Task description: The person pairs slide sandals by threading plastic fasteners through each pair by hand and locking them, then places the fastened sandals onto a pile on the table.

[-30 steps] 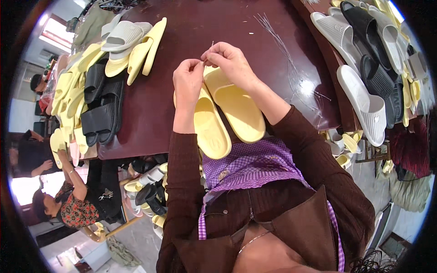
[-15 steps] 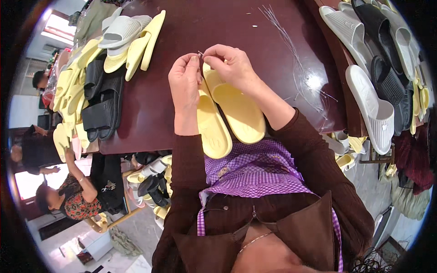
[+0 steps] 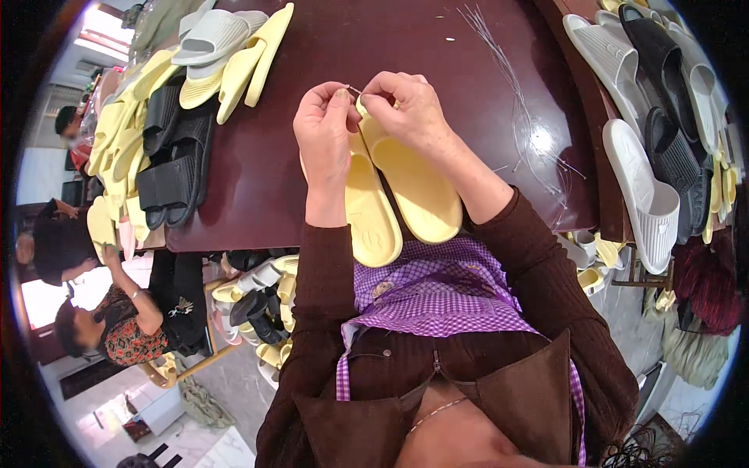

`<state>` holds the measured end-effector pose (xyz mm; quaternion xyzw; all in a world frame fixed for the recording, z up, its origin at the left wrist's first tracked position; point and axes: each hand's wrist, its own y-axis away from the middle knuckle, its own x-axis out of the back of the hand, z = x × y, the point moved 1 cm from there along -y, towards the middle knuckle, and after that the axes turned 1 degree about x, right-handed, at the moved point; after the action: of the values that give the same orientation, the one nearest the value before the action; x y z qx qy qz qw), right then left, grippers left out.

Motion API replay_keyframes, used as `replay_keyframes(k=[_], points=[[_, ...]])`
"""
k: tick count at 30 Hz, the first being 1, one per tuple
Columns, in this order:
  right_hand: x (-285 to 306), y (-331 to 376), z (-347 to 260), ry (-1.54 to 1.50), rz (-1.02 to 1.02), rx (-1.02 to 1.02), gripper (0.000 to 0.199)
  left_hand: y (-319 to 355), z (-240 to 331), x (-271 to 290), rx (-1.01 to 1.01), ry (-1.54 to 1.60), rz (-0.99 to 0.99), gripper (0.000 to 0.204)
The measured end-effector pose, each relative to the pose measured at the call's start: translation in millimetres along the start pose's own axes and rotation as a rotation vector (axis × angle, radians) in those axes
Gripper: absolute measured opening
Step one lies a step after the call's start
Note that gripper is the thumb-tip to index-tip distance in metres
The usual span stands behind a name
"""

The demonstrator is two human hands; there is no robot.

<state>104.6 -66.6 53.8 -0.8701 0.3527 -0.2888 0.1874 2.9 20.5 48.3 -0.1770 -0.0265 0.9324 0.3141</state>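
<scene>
A pair of yellow slide slippers lies side by side at the table's near edge, soles down: a left slipper point(image 3: 373, 226) and a right slipper point(image 3: 427, 201). Above their far ends, my left hand point(image 3: 324, 140) and my right hand point(image 3: 409, 115) are both closed in a pinch. Between the fingertips runs a short bit of a thin, pale plastic tie point(image 3: 353, 90). Most of the tie is hidden by my fingers, and whether it passes through the slippers I cannot tell. My hands partly cover the slippers' straps.
Loose thin clear ties point(image 3: 511, 86) lie on the dark red table point(image 3: 257, 179) to the right. Piled slippers, including a black one point(image 3: 175, 187), fill the left edge; a white slipper point(image 3: 644, 195) and others stand right. At far left, a co-worker point(image 3: 129, 324) handles a yellow slipper.
My fingertips have drawn slightly apart, showing a little more of the tie between them. The whole view has shifted slightly; the slippers keep their place below my hands.
</scene>
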Motion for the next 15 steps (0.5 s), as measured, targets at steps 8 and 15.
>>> replay_keyframes(k=[8,15], points=[[2.2,-0.9,-3.1,-0.004,-0.018,-0.022,0.011,1.9,-0.9,-2.1,-0.032,-0.044,0.003,0.007],[-0.5,-1.0,2.0,-0.023,-0.022,-0.029,0.012,1.6,-1.7,-0.6,-0.015,-0.068,-0.017,0.009]])
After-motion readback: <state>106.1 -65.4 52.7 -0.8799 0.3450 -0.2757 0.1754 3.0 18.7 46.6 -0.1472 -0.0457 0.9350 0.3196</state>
